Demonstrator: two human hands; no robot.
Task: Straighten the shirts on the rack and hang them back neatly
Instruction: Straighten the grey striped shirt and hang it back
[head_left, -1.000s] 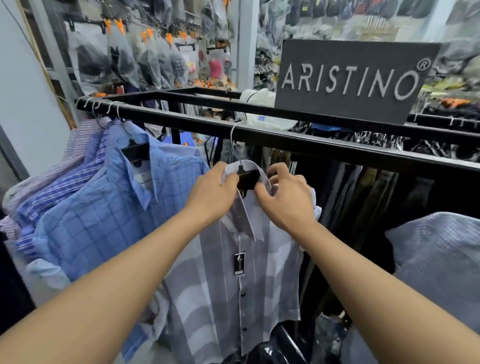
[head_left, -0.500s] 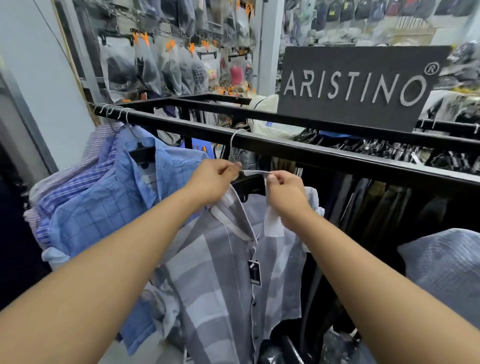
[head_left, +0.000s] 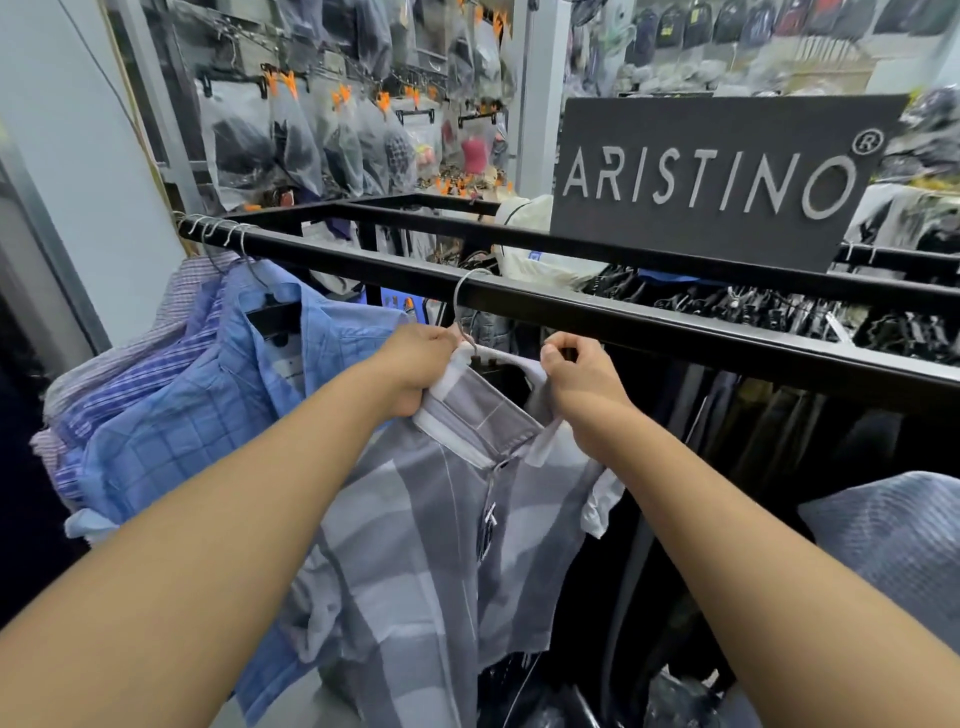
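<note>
While fingers (head_left: 558, 347) curl, hands (head_left: 415, 364) (head_left: 587, 387) grip collar (head_left: 483, 410).

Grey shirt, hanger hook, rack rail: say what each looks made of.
The grey shirt looks like thin woven cloth, perhaps cotton or a blend: matte, creased, woven-in stripes. The hanger hook is bare metal wire, thin and silvery. The rack rail seems painted metal: square-edged, black, dull sheen.

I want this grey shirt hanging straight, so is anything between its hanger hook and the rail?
Nothing visible. The hook already loops over the black rail. The left hand and right hand grip the collar; the blue checked shirt hangs further left.
</note>
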